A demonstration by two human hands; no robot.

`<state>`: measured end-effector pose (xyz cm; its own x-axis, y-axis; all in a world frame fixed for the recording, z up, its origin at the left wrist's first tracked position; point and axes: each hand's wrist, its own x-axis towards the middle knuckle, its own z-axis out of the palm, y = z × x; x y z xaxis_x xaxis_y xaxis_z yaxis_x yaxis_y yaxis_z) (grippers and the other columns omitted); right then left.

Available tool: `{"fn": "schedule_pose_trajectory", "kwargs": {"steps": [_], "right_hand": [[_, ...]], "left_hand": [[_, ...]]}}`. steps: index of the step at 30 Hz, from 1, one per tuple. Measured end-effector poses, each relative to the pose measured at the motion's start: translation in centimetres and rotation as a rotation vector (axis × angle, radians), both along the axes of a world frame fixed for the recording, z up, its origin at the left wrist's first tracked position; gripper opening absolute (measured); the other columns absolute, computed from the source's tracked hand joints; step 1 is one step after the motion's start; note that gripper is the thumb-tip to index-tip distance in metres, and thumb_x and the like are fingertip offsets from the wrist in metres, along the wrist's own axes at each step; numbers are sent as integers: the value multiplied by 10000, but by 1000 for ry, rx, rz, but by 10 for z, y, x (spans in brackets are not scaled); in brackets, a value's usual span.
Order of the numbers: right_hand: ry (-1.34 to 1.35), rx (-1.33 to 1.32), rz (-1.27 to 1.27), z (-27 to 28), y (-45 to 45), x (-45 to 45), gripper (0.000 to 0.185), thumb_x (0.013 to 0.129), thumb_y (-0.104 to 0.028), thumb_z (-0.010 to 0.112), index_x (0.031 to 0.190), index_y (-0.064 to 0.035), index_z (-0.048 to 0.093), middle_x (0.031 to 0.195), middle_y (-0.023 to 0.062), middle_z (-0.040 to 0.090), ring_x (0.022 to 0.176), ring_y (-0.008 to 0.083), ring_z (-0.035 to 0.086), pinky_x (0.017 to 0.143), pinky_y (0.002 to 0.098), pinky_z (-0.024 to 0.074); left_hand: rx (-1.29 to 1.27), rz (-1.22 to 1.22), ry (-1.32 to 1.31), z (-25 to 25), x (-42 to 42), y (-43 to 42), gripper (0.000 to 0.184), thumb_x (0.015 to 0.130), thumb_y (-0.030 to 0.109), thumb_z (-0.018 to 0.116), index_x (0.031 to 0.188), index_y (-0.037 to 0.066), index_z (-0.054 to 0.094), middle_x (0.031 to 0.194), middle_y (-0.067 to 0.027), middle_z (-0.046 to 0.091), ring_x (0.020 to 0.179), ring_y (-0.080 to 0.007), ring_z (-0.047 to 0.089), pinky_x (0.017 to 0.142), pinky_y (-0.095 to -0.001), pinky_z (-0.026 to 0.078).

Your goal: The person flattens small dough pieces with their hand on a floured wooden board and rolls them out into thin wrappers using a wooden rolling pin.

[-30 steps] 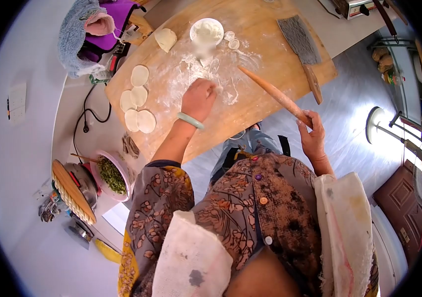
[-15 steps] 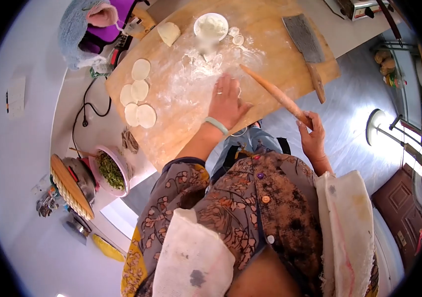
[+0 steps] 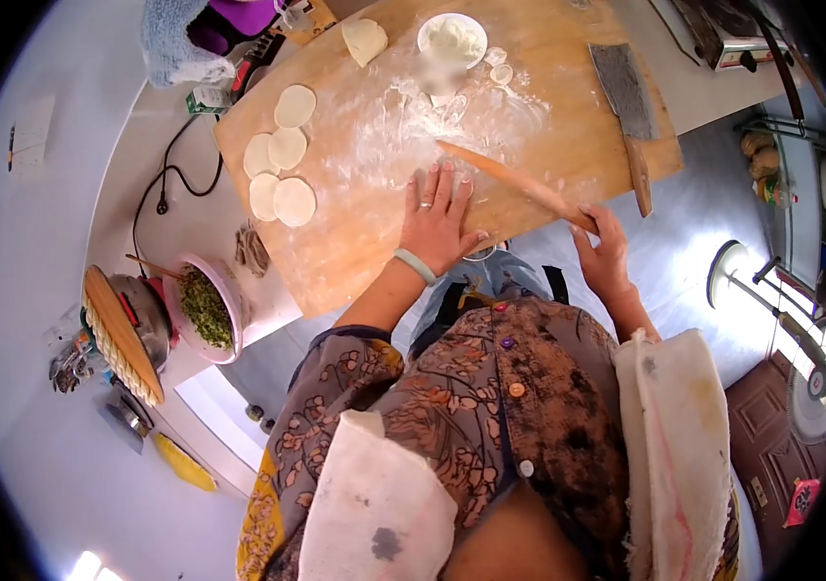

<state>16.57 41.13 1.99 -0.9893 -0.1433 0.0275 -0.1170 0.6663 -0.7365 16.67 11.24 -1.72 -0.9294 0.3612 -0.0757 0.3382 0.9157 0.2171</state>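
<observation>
Palm down, my left hand lies on the wooden board near its front edge, fingers spread; part of a small pale piece shows at its fingertips. My right hand grips the thick end of a tapered rolling pin, whose thin tip points left over the floured area, just beyond my left fingers. Several round dough wrappers lie at the board's left. A dough lump and a white bowl of flour are at the far side, with small dough pieces beside the bowl.
A cleaver rests on the board's right side. To the left are a pink bowl of chopped greens, a black cable and a pot with a wooden lid. A fan stands at the right.
My left hand has gone from closed fingers to lying flat on the board. The rolling pin has swung left and lower, its tip now near that hand. The whole view has shifted slightly.
</observation>
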Motion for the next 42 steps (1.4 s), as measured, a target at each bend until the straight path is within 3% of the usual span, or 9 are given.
{"fn": "schedule_pose_trajectory", "kwargs": {"steps": [3,6,9,13,18,22,31,37,42], "right_hand": [[87,45,114,-6,-18,-31,319,852,-34,675,1164,-23,608,1067,199,645,985,416,602,859,465,493],[100,110,246,0,-30,-59,325,854,-71,679,1172,-34,623,1097,190,647,1016,399,607,876,450,494],[263,213,454,-3,-42,-80,335,838,-66,685,1168,-48,629,1102,175,653,1040,383,610,886,438,498],[277,246,597,-19,-58,-88,361,843,-69,673,1201,-69,628,1158,160,644,1074,370,613,913,457,493],[358,422,688,-16,-63,-92,454,871,-89,644,1320,-82,573,1317,174,566,1237,378,543,1036,492,432],[264,335,650,-29,-57,-120,450,881,-88,603,1328,-59,557,1350,172,543,1344,395,451,1150,513,334],[275,457,765,-19,-62,-129,457,913,-109,585,1365,-64,535,1384,184,530,1369,375,437,1190,530,273],[270,422,686,-28,-32,-110,485,889,-89,570,1371,-66,527,1403,176,521,1388,366,421,1197,519,267],[295,385,762,-27,-62,-142,507,877,-57,575,1381,-60,518,1439,165,493,1407,339,405,1200,499,270]], "left_hand": [[117,-13,-41,14,16,-16,890,909,632,527,1510,2,340,1585,-269,265,1502,-424,184,1194,-622,97],[294,231,187,13,30,-41,914,903,590,574,1489,-65,322,1560,-311,280,1483,-445,223,1199,-611,100],[257,326,184,14,22,-65,907,898,520,621,1474,-106,305,1545,-338,279,1470,-459,243,1206,-598,103],[97,296,-42,4,26,-57,944,893,555,599,1512,-72,261,1571,-303,272,1493,-444,203,1206,-591,86],[78,356,-49,1,21,-55,951,858,530,629,1522,-47,267,1596,-279,247,1509,-425,171,1205,-602,41],[18,356,-33,10,-13,-61,963,848,552,633,1533,-19,271,1609,-274,223,1515,-424,151,1201,-611,28],[-35,375,-48,0,3,-65,986,821,551,652,1542,-5,273,1615,-256,227,1519,-422,137,1196,-621,25],[53,289,-146,15,43,-46,1000,819,541,651,1554,1,243,1620,-256,211,1513,-430,146,1191,-633,26],[18,450,-17,1,-4,-66,921,868,526,615,1547,8,273,1622,-256,205,1517,-433,129,1191,-633,12]]}}
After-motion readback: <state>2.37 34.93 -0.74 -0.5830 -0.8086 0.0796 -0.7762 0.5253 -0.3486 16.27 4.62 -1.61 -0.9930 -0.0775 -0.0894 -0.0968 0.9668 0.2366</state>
